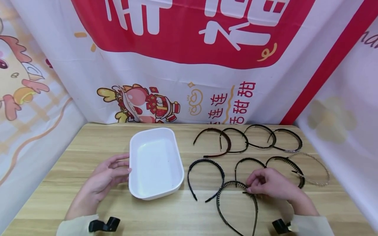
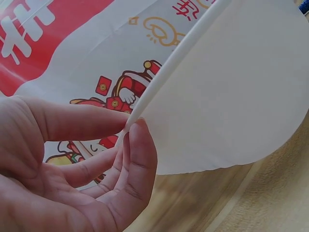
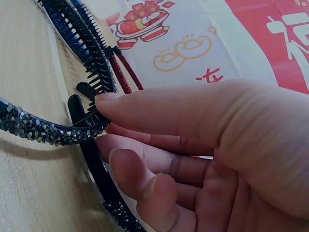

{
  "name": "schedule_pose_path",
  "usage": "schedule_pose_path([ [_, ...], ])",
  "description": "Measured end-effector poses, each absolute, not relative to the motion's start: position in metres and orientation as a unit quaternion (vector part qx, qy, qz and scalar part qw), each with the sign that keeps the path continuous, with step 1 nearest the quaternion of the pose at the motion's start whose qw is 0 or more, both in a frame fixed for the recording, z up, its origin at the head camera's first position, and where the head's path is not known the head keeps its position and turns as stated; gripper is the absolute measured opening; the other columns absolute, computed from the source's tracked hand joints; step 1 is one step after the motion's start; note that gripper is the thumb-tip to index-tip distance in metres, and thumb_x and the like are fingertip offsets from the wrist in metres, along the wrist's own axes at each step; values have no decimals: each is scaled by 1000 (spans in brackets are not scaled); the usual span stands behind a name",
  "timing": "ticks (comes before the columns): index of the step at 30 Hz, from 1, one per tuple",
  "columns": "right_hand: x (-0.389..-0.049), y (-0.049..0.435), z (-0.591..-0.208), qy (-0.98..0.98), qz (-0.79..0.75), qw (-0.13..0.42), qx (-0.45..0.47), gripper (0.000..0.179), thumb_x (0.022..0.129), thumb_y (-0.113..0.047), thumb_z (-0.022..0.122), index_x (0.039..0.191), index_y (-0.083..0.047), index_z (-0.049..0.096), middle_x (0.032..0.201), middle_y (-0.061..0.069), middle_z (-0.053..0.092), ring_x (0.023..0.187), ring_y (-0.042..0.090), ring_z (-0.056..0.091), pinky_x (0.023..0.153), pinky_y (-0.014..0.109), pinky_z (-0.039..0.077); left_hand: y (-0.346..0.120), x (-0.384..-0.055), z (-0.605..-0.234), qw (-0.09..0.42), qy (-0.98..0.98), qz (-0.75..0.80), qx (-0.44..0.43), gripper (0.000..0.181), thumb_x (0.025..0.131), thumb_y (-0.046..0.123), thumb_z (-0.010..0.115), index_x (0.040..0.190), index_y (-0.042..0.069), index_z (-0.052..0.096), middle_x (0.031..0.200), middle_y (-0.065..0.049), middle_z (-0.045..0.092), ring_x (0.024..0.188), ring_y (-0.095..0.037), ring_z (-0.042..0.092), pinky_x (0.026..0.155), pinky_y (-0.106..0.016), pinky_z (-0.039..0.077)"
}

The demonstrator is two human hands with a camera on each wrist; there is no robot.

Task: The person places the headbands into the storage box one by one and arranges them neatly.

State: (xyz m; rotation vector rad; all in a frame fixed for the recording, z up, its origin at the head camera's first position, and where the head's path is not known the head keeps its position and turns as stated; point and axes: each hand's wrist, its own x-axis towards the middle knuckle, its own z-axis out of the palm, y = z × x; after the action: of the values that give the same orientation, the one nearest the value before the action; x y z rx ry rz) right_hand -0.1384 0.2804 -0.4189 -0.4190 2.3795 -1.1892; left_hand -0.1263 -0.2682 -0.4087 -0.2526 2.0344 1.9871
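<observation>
With thumb and fingers, my left hand (image 1: pixel 107 175) pinches the left rim of a white plastic basin (image 1: pixel 156 164), which holds nothing. In the left wrist view the thumb and fingertips meet at the basin's edge (image 2: pixel 169 70). My right hand (image 1: pixel 273 183) pinches a dark toothed headband (image 1: pixel 218 206) at its upper right side, its ends pointing toward me. Seen from the right wrist, this headband (image 3: pixel 46 133) is covered in grey sparkling stones, and another dark headband (image 3: pixel 91 166) lies beneath the fingers. A black headband (image 1: pixel 189 178) lies just left of the held one.
A back row holds a brown headband (image 1: pixel 228 147), black headbands (image 1: pixel 247 144) and a far-right one (image 1: pixel 300 142), overlapping. Nearer, a black headband (image 1: pixel 249 160), another toothed one (image 1: pixel 300 172) and a pale twisted one (image 1: pixel 327 173) lie around my right hand. Printed cloth (image 1: pixel 165 75) encloses the wooden table (image 1: pixel 88 141).
</observation>
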Motion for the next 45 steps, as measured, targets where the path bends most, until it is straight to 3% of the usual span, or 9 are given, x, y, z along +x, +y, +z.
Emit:
schedule_pose_path([
  [14, -139, 279, -422, 851, -444, 243, -139, 18, 94, -13, 79, 108, -2, 76, 88, 9, 76, 65, 12, 64, 52, 28, 54, -269, -127, -412, 140, 697, 698, -85, 70, 96, -1, 70, 158, 2, 37, 111, 8, 71, 98, -12, 71, 86, -33, 62],
  [28, -141, 283, -422, 837, -473, 243, -126, 24, 97, -17, 79, 114, 0, 76, 92, 13, 78, 71, 17, 70, 59, 31, 61, -269, -128, -413, 140, 698, 697, -88, 72, 97, 0, 70, 160, 1, 35, 111, 8, 71, 98, -12, 71, 86, -33, 63],
  [35, -139, 287, -425, 828, -496, 225, -133, 28, 97, -12, 77, 118, 6, 73, 96, 16, 79, 73, 18, 72, 65, 32, 64, -268, -125, -413, 137, 695, 701, -84, 72, 96, -1, 69, 160, 0, 34, 112, 8, 71, 99, -12, 71, 87, -33, 63],
  [45, -139, 284, -422, 833, -509, 198, -87, 36, 97, -17, 78, 124, 7, 71, 95, 15, 78, 74, 18, 71, 68, 35, 65, -267, -125, -411, 139, 703, 691, -96, 76, 97, 1, 70, 163, 2, 32, 114, 7, 70, 101, -13, 70, 89, -34, 62],
])
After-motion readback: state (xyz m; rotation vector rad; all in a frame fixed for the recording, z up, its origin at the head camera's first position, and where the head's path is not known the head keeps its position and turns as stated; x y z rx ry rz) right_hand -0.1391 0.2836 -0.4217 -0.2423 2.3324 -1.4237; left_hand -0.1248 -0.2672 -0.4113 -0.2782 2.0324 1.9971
